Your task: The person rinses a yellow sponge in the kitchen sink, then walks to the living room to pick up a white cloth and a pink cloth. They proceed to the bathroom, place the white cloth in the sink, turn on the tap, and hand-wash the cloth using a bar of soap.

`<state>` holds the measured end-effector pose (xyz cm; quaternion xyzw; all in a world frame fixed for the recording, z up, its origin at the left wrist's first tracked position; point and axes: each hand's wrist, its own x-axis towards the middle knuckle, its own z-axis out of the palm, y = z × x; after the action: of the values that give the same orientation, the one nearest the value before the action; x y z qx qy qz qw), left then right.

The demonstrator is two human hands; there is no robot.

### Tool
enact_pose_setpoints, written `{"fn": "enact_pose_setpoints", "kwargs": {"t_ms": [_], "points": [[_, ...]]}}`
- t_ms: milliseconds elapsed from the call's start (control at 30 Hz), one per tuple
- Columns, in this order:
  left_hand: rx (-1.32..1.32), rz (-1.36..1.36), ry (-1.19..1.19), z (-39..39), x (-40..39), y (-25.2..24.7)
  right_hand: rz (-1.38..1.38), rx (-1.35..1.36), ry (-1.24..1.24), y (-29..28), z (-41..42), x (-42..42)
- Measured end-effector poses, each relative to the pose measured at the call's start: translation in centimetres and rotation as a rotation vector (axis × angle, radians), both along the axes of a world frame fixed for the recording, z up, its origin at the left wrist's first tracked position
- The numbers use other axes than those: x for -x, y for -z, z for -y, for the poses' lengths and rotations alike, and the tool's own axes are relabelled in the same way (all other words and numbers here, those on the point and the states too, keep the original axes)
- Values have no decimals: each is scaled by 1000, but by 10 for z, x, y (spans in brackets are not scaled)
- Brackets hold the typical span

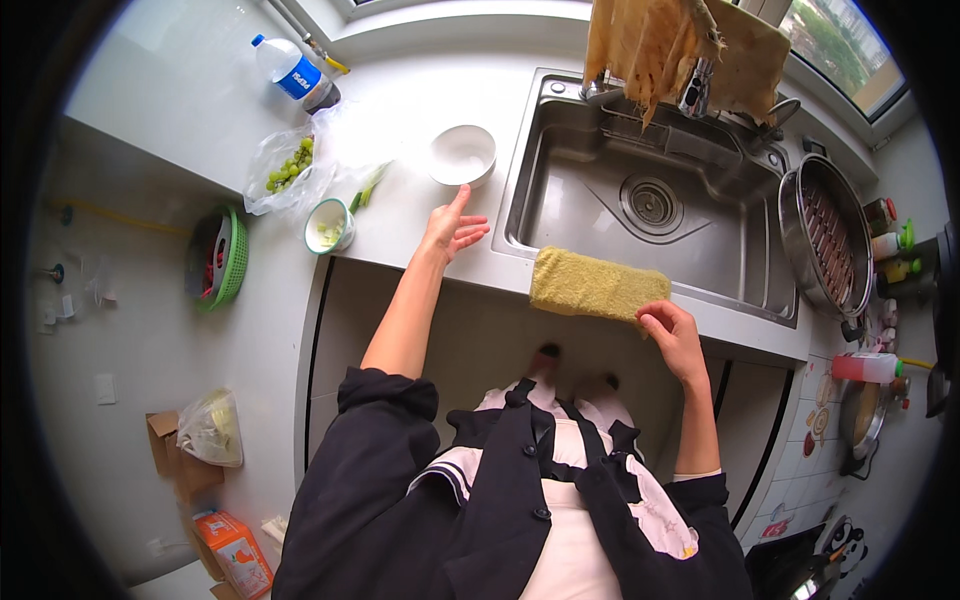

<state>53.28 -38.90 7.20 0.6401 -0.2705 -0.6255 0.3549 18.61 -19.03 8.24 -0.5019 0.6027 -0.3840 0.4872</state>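
Note:
A white bowl (463, 156) sits on the counter left of the stainless steel sink (652, 172). Just below it my left hand (454, 229) has its fingers spread, the thumb reaching the bowl's near edge; whether they touch is unclear. A yellow-green cloth (600, 285) hangs over the sink's front edge. My right hand (670, 332) is at the cloth's lower right corner, thumb and fingertips close together, seemingly pinching it. A green-rimmed cup (330, 226) with chopped pale pieces stands to the left, beside green onion pieces (366, 187).
Green grapes (291, 165) in a plastic bag and a Pepsi bottle (297, 75) are at the back left. Brown cloths (652, 45) hang over the faucet (697, 88). A large steel pot with a rack (825, 236) stands right of the sink. A green basket (234, 259) is far left.

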Motion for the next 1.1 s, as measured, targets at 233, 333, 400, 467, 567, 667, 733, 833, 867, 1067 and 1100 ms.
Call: {"fn": "enact_pose_setpoints", "kwargs": {"t_ms": [233,333,400,467,567,667,733,833,867,1067,1100], "points": [[20,-344,-332,90,-13,70,-287,104,229,-7,-41,0],[195,-113,-221,94,1,72,-310,39,395,0,-77,13],[391,243,-110,75,31,50,-340,-18,499,6,-102,21],[716,605,58,77,34,58,-341,-71,571,15,-123,25],[1146,869,280,61,66,12,-302,-144,683,42,-158,34],[1421,903,418,61,86,-5,-250,-193,819,62,-191,39],[1518,884,408,64,102,-9,-214,-166,957,75,-219,45],[1516,872,345,67,121,-14,-149,-126,1142,91,-264,61],[1374,867,331,63,131,-16,-42,-123,1253,91,-283,66],[264,-410,296,72,136,17,606,167,1883,91,-383,117],[248,-442,324,62,138,21,674,272,1959,97,-404,129]]}}
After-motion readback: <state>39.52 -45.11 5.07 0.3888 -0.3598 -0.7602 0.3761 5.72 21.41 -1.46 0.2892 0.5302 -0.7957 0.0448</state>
